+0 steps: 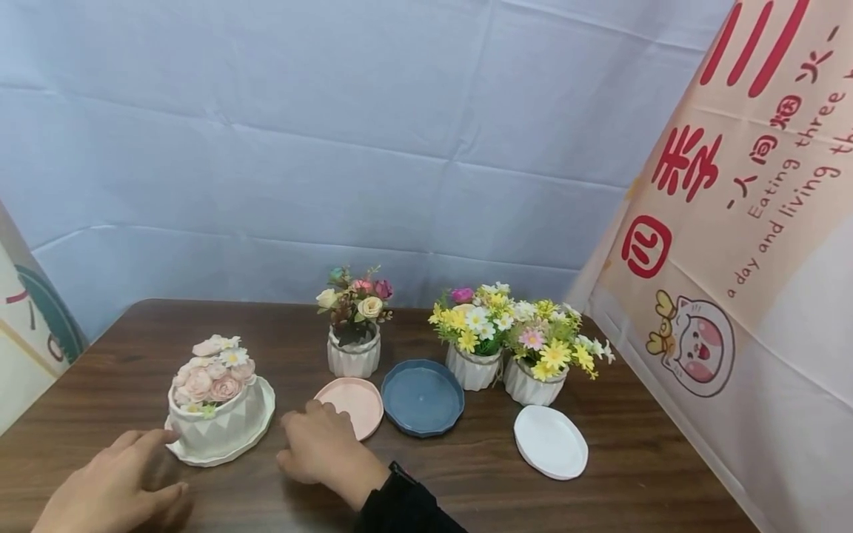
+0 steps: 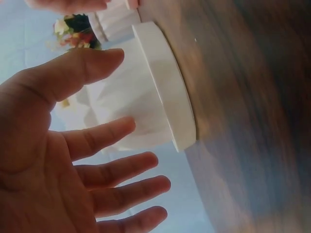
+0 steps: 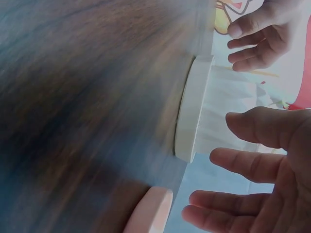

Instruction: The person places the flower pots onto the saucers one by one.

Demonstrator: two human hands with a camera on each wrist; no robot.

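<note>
A white ribbed flower pot (image 1: 223,429) with pale pink roses and a daisy stands on a cream scalloped saucer (image 1: 263,414) at the left of the table. My left hand (image 1: 109,485) is at its near left side, fingers spread, thumb and fingertips apart; the left wrist view shows the palm (image 2: 43,179) facing the pot with nothing held. To the right of the saucer hovers my right hand (image 1: 323,444), overlapping the near edge of a pink saucer (image 1: 356,403). In the right wrist view its fingers (image 3: 248,165) are extended toward the pot and hold nothing.
A blue saucer (image 1: 423,400) lies beside the pink one, and a white saucer (image 1: 551,443) lies farther right. Behind them stand a pot of roses (image 1: 353,359) and two pots of yellow and white flowers (image 1: 474,369). A printed cloth (image 1: 733,244) hangs along the right edge.
</note>
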